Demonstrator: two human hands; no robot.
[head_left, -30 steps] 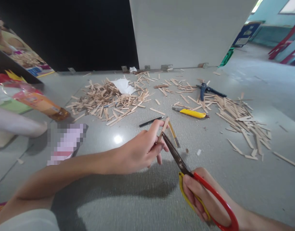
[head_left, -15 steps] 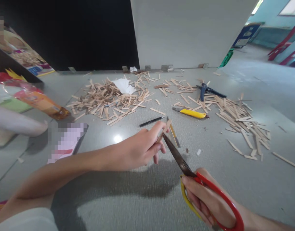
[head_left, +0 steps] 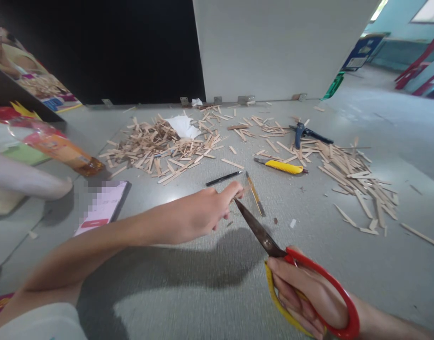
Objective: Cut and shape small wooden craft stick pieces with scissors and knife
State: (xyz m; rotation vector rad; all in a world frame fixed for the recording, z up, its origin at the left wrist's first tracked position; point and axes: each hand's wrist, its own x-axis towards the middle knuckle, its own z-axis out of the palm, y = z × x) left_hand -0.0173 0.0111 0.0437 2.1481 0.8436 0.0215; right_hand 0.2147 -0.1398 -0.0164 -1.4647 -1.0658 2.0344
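My left hand (head_left: 206, 212) is closed in a pinch above the table, back of the hand up. A thin wooden strip (head_left: 247, 189) pokes out past its fingertips, partly hidden and blurred. My right hand (head_left: 305, 290) grips scissors (head_left: 262, 235) with one red and one yellow handle loop. The blades look closed together, their tips touching or just beside my left fingers; which one, I cannot tell. A small dark sliver (head_left: 230, 224) shows below that hand. Just beyond lie a black pen (head_left: 224, 178) and a narrow yellowish blade-like tool (head_left: 255, 194).
A yellow utility knife (head_left: 285, 166) and dark blue pliers (head_left: 300, 134) lie farther back. Wooden strips form a left heap (head_left: 149, 141) and a right heap (head_left: 347, 172). A phone (head_left: 105, 205), a bottle (head_left: 66, 148) and another person's arm (head_left: 25, 177) are at left. An upright panel (head_left: 266, 52) stands behind.
My left hand has turned over and its fingers have curled in, hiding more of the strip. The scissors have shifted slightly left and look more closed. The sliver now shows below my left hand.
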